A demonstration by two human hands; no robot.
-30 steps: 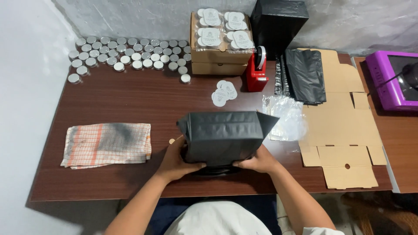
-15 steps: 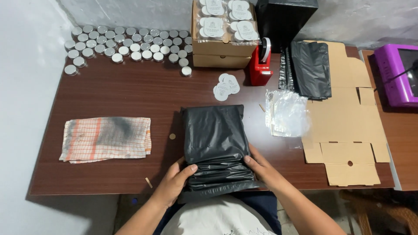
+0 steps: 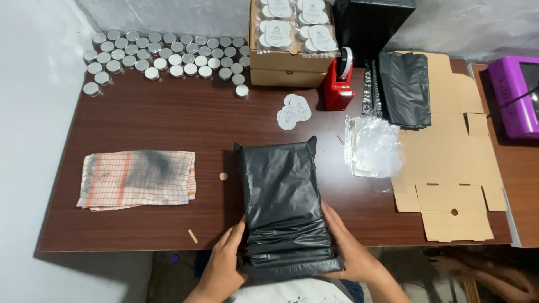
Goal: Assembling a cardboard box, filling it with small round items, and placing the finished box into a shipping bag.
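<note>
1. Head view, the hands: a black plastic mailer bag lies flat on the brown table, its near end crumpled into folds at the table's front edge. The left hand presses against the bag's near-left side, fingers spread along the folds. The right hand grips the near-right side the same way. Both hands are grasping the bag between them.

2. Head view, to the left: a checked cloth with a dark smudge lies well apart from the bag. A small round disc sits between cloth and bag.

3. Head view, the far side: rows of small silver tins crowd the back-left corner. A cardboard box with packs of round labels on top stands beside a red tape dispenser. Loose round stickers lie just beyond the bag.

4. Head view, to the right: clear plastic sleeves rest near the bag, partly on a flattened cardboard blank. A stack of black bags lies on the blank's far end. A purple device sits at the right edge.
</note>
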